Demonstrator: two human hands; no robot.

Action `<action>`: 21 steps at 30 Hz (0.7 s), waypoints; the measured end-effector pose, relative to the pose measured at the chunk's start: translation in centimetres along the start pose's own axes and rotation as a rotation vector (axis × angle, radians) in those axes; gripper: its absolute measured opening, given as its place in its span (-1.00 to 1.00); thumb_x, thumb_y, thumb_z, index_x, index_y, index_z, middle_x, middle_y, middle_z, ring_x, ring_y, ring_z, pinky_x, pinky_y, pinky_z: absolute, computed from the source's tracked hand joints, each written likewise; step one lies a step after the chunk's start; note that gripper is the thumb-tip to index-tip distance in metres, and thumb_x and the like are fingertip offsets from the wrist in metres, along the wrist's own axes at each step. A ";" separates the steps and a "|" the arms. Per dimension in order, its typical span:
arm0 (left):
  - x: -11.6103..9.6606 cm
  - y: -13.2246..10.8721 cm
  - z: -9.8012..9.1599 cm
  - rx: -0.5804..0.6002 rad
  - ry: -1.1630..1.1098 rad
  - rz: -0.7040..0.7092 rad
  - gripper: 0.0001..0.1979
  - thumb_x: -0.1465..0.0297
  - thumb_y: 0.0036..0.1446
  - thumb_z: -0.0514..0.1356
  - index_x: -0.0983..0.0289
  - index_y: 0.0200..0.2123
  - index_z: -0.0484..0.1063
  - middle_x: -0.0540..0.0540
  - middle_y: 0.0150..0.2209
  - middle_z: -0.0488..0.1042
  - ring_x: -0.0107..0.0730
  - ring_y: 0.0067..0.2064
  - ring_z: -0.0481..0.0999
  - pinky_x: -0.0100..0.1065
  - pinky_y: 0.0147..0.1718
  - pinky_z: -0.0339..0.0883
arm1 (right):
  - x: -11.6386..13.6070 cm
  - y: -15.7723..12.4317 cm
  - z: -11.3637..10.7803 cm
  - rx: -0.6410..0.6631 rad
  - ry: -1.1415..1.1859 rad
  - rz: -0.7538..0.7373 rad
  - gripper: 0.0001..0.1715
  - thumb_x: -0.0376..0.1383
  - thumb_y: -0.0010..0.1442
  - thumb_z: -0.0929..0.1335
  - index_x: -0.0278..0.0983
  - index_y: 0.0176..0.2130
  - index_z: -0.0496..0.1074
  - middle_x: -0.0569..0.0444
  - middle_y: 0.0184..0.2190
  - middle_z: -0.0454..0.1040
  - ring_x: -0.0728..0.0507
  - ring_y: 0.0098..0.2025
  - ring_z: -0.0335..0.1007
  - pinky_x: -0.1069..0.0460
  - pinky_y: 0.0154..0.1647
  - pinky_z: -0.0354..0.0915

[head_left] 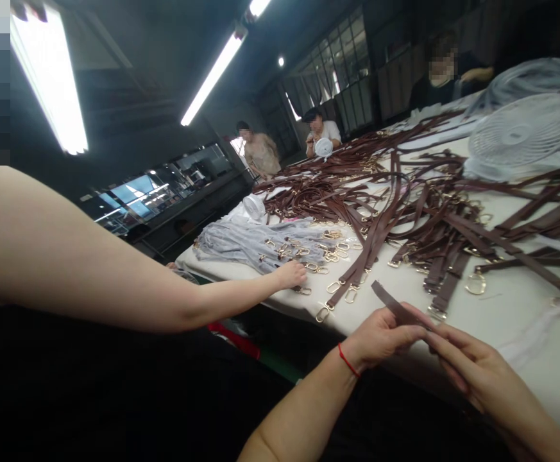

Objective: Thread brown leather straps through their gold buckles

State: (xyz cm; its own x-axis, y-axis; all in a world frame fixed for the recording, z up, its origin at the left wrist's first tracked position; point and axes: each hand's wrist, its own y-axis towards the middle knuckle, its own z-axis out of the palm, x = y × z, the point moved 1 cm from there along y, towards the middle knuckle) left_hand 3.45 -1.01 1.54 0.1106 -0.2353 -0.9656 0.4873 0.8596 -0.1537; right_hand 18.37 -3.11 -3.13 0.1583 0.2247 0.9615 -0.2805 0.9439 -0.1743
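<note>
1. A dim workshop is lit by three fluorescent tube lights (215,77), which are seen above and to the left of the long white-topped work table (510,295).
2. Dozens of brown leather straps (433,218), too many to count, are spread across the table, and many are fitted with gold-toned metal clasps (337,286).
3. One pile of grey mesh fabric (246,244) is laid toward the table's left end.
4. One round white fan (523,135) lies on the table's right side, among the straps.
5. Three other people (322,131) are seen beyond the table.
6. A co-worker's bare arm (116,269) enters from the left, and its hand (289,274) is placed at the table's near edge, beside the grey fabric.
7. Both of the person's hands are closed narrowly, just off the table's near edge, with one short brown leather strip (398,307) pinched between them. The left hand (380,337) is circled by one red wrist string (347,359), and the right hand (462,366) is beside it.
</note>
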 end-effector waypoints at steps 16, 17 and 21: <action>1.3 0.8 -1.3 0.070 -0.257 0.030 -0.61 0.22 0.08 0.29 0.22 -0.11 0.25 -0.15 -0.66 0.25 -0.67 -0.70 -0.01 -0.55 -0.65 -0.06 | 1.4 0.7 0.9 0.045 0.084 -0.065 -0.54 0.05 0.23 0.29 -0.25 -0.44 0.23 0.35 -0.82 0.10 0.12 -0.85 -0.18 0.20 -0.85 -0.25; 1.2 0.9 -1.4 0.075 -0.212 0.024 -0.61 0.20 0.09 0.28 0.24 -0.10 0.27 -0.14 -0.66 0.28 -0.67 -0.70 0.03 -0.54 -0.65 -0.05 | 1.4 0.8 1.0 0.029 0.075 -0.073 -0.54 0.05 0.23 0.29 -0.25 -0.45 0.22 0.35 -0.82 0.09 0.12 -0.84 -0.18 0.20 -0.84 -0.24; 0.5 1.0 -1.9 0.060 -0.010 0.002 -0.61 0.18 0.13 0.24 0.30 -0.09 0.29 -0.09 -0.63 0.35 -0.64 -0.68 0.15 -0.53 -0.66 -0.10 | 1.1 1.2 1.3 -0.046 0.039 -0.130 -0.52 0.04 0.23 0.31 -0.26 -0.47 0.22 0.31 -0.81 0.08 0.11 -0.79 -0.10 0.19 -0.78 -0.17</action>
State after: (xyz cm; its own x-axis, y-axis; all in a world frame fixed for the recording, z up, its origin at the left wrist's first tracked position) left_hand 2.37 0.59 0.48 0.1203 -0.2383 -0.9637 0.5379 0.8316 -0.1385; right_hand 16.95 -2.07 -2.01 0.2275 0.1084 0.9677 -0.2117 0.9755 -0.0595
